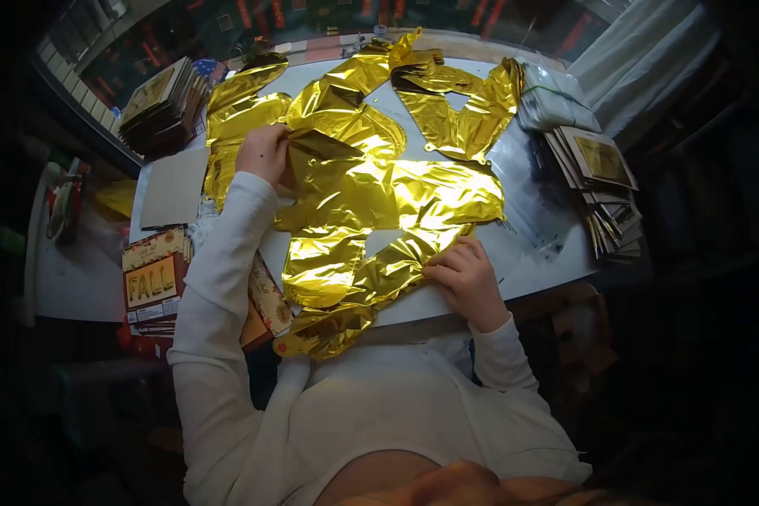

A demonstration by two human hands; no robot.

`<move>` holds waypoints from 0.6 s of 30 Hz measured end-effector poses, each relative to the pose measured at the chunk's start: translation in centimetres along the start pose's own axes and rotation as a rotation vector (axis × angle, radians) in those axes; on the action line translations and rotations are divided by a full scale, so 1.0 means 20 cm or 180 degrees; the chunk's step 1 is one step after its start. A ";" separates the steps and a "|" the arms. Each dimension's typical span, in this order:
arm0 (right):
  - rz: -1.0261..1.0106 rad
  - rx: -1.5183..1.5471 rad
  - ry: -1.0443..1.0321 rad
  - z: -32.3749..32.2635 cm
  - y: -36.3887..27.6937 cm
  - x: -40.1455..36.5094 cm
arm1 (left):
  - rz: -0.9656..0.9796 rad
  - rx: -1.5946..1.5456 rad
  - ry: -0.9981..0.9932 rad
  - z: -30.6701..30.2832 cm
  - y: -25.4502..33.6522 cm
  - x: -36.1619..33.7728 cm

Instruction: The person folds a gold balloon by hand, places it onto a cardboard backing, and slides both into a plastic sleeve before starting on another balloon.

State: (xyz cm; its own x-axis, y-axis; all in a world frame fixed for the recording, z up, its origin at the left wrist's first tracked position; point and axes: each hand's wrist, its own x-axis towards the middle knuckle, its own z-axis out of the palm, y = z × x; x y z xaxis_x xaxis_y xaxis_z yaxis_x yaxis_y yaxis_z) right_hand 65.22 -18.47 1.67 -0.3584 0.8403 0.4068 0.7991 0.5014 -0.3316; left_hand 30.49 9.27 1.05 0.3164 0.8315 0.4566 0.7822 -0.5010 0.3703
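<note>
Several flat gold foil pieces cover the white table. One large gold foil piece lies in front of me, its lower end hanging over the table's near edge. My left hand is closed on the upper left edge of this foil, fingertips partly hidden. At its lower right edge, my right hand pinches the foil between thumb and fingers. Behind it lie another gold foil piece and, at the back right, a foil piece with a triangular opening.
Printed packets marked FALL are stacked at the left, below a grey card. Card stacks stand at the back left and right. Clear plastic bags lie at the back right of the white table.
</note>
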 end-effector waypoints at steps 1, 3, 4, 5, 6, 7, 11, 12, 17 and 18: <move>0.0019 -0.0003 0.0056 0.00 0.00 0.00 | 0.0043 -0.0003 0.0155 -0.02 0.02 0.05; 0.0043 0.0010 0.0100 0.01 0.00 -0.01 | 0.0037 -0.0050 0.0241 -0.03 0.06 0.12; 0.0094 0.0007 0.0148 0.02 0.00 -0.01 | 0.0033 -0.0095 0.0343 -0.03 0.07 0.14; 0.0143 0.0001 0.0198 0.03 0.00 -0.02 | -0.0059 0.0108 0.0007 -0.04 0.06 0.16; 0.0136 0.0008 0.0202 0.04 0.00 -0.02 | -0.0062 0.0117 0.0010 -0.04 0.07 0.14; 0.0281 -0.0034 0.0229 0.04 0.01 -0.03 | 0.0043 0.0146 0.0151 -0.05 0.11 0.10; 0.0594 -0.0153 0.0270 0.04 0.00 -0.03 | 0.0344 0.0188 -0.0630 -0.29 0.40 -0.27; 0.0598 -0.0143 0.0261 0.04 -0.01 -0.03 | 0.0304 0.0205 -0.0972 -0.37 0.48 -0.41; 0.0647 -0.0079 0.0101 0.03 -0.03 -0.02 | 0.0649 -0.0074 -0.1907 -0.53 0.76 -0.92; 0.0637 -0.0060 0.0077 0.04 -0.03 -0.02 | 0.1057 0.0041 -0.2066 -0.52 0.77 -0.97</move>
State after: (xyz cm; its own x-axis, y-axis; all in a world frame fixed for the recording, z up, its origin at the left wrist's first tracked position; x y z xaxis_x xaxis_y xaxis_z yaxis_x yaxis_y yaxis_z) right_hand 64.49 -18.90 1.12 -0.1800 0.9175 0.3546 0.8623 0.3206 -0.3919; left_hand 30.77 -17.13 6.38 0.7895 0.6130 -0.0299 0.5947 -0.7521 0.2841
